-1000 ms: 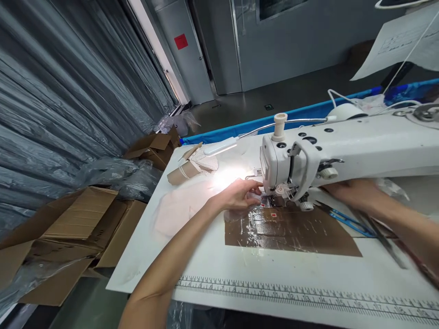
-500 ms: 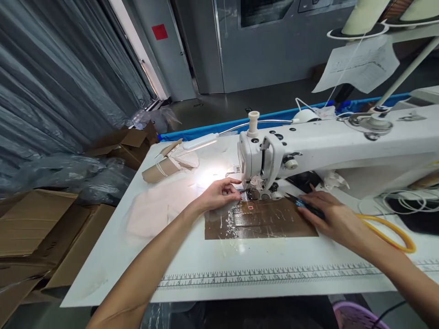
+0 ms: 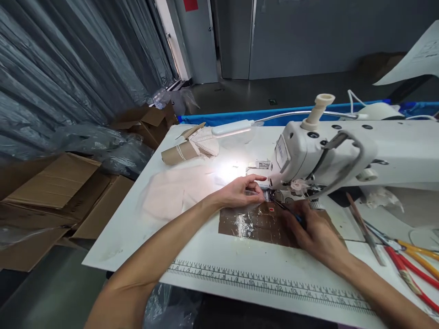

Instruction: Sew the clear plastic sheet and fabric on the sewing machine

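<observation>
My left hand [image 3: 242, 192] rests on the white table just left of the sewing machine's [image 3: 343, 153] needle area, its fingertips pinching a small clear piece at the presser foot. My right hand [image 3: 313, 233] lies on the brown taped patch [image 3: 252, 224] below the needle and is closed on small blue-handled snips [image 3: 293, 214], whose tips point toward the needle. A pale pink fabric piece [image 3: 174, 192] lies flat on the table to the left of my left hand.
A cardboard roll [image 3: 178, 153] and a lit gooseneck lamp [image 3: 233, 129] sit at the table's back left. Scissors and tools [image 3: 394, 242] lie at the right. A printed ruler [image 3: 267, 285] runs along the front edge. Cardboard boxes [image 3: 51, 192] stand on the floor left.
My right hand moved left from the table's right side onto the brown patch, bringing the blue snips up to the needle. My left hand stayed at the presser foot. The view shifted.
</observation>
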Tool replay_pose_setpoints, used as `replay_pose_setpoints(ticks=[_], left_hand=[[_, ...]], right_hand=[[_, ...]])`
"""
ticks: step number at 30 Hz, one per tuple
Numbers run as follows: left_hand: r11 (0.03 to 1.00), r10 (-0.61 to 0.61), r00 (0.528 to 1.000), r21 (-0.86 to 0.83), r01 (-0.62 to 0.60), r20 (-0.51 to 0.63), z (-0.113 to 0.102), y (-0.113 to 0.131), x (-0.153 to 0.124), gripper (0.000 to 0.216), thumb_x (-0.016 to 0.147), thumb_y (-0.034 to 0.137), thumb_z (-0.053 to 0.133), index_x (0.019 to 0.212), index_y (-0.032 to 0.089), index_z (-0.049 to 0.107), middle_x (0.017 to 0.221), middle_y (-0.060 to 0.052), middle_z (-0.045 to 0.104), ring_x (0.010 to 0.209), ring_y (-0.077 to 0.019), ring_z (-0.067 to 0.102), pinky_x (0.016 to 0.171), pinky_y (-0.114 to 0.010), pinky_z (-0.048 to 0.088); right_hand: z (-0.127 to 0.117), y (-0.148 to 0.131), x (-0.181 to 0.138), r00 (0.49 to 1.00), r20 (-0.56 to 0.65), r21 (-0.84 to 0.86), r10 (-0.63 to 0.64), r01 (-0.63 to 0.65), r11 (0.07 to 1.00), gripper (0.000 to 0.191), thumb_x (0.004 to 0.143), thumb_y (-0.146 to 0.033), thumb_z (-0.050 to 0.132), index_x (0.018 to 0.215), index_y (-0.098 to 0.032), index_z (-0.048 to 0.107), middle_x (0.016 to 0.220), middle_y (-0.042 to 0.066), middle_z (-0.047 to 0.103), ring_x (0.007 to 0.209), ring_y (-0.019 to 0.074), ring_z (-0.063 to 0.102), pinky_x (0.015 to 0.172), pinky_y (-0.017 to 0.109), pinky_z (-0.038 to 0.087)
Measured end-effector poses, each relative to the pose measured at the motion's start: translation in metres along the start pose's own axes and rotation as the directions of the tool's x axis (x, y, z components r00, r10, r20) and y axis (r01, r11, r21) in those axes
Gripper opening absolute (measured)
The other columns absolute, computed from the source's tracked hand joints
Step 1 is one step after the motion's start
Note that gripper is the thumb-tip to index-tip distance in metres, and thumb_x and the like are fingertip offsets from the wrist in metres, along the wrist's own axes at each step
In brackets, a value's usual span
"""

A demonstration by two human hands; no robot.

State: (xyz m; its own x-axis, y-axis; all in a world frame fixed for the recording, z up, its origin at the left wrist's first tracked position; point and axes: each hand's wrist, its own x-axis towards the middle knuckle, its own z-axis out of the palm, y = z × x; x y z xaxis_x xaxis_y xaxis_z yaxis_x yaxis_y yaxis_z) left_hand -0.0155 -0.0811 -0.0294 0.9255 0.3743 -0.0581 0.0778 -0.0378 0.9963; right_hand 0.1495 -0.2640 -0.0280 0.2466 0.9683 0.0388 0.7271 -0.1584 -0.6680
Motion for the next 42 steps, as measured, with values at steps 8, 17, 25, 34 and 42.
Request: replay_pose_setpoints(ticks=[8,17,25,34,42], left_hand=[[0.994,-0.094,0.995,0.044,0.095,-0.024,0.002,0.009,0.002,0.085,0.081,0.021,0.069,0.15,0.015,0.02,0.085,-0.004,0.066,0.089,-0.0168,0.062,0.087,-0.036,0.045],[0.991,-0.106,0.992,0.08,0.111,-0.066,0.002,0.009,0.006,0.096,0.08,0.024,0.069,0.152,0.013,0.008,0.089,-0.006,0.069,0.082,-0.0171,0.062,0.076,-0.031,0.047],[0.99,-0.097,0.993,0.101,0.103,-0.061,0.002,0.009,0.007,0.096,0.079,0.024,0.069,0.152,0.01,0.008,0.091,-0.008,0.069,0.085,-0.018,0.064,0.077,-0.029,0.047],[0.99,-0.103,0.993,0.092,0.109,-0.062,0.003,0.008,0.008,0.094,0.08,0.024,0.069,0.151,0.01,0.01,0.089,-0.008,0.069,0.086,-0.0188,0.064,0.078,-0.031,0.047],[0.932,-0.031,0.999,0.361,0.022,0.017,-0.017,0.02,-0.005,0.079,0.075,0.015,0.069,0.146,0.02,0.033,0.104,-0.007,0.068,0.088,-0.0186,0.064,0.075,-0.029,0.046]], right_hand=[[0.015,-0.016,0.032,0.998,-0.058,-0.173,0.023,-0.032,0.984,0.044,0.097,-0.051,0.023,0.084,-0.022,0.054,0.072,0.007,0.063,0.063,0.0236,0.059,0.056,0.031,0.038],[0.017,-0.007,0.039,0.998,-0.063,-0.181,0.018,-0.029,0.983,0.046,0.095,-0.054,0.026,0.087,-0.022,0.059,0.073,0.008,0.065,0.068,0.0269,0.063,0.056,0.031,0.038],[0.013,-0.014,0.041,0.999,-0.043,-0.277,0.033,-0.043,0.96,0.047,0.095,-0.055,0.027,0.089,-0.023,0.061,0.071,0.008,0.065,0.067,0.0276,0.064,0.052,0.029,0.035],[0.021,-0.01,0.043,0.994,-0.105,-0.322,0.029,-0.062,0.945,0.045,0.095,-0.053,0.031,0.085,-0.021,0.061,0.07,0.009,0.066,0.06,0.026,0.062,0.05,0.028,0.031],[0.017,-0.005,0.038,0.994,-0.093,-0.047,0.052,-0.056,0.997,0.051,0.095,-0.059,0.027,0.09,-0.022,0.061,0.08,0.008,0.067,0.071,0.0249,0.063,0.062,0.033,0.044]])
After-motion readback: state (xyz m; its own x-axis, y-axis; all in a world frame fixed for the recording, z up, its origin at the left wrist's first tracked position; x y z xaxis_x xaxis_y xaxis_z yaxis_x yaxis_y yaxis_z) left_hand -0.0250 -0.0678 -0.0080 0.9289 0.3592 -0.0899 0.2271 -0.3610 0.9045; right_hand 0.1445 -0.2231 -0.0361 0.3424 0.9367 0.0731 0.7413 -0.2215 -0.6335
